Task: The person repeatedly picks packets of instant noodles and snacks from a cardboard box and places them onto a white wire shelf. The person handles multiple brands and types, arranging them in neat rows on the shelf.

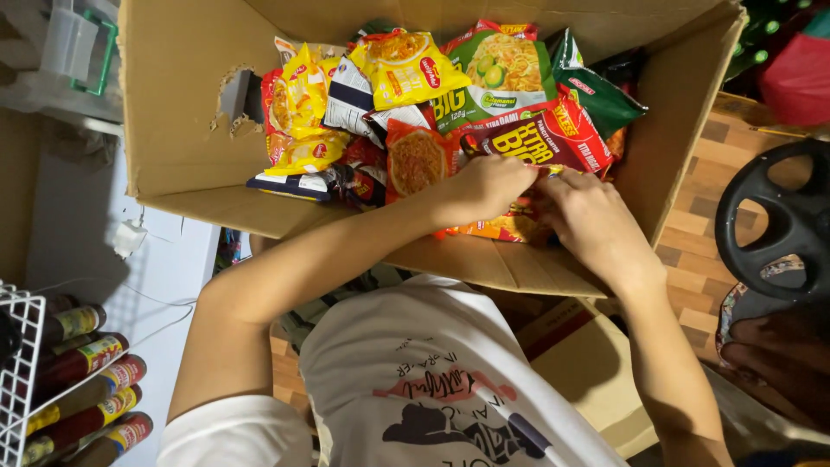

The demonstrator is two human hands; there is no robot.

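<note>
A large open cardboard box (pixel 173 130) lies in front of me, filled with several instant-noodle packets in yellow, green, red and orange. Both my hands are inside it at the near right side. My left hand (pixel 488 186) has its fingers curled on the lower edge of a dark red noodle packet (pixel 540 138). My right hand (pixel 592 216) meets it from the right, fingers closed on an orange packet (pixel 501 227) lying under both hands. A green packet (pixel 497 73) and a yellow one (pixel 402 65) lie farther back.
A white wire rack (pixel 22 372) with several sauce bottles (pixel 86 398) stands at the lower left. A black steering-wheel-shaped ring (pixel 735 225) sits at the right on the wood-pattern floor (pixel 709 199). A smaller cardboard box (pixel 596 372) lies below the big one. A clear container with a green handle (pixel 73 39) is at the top left.
</note>
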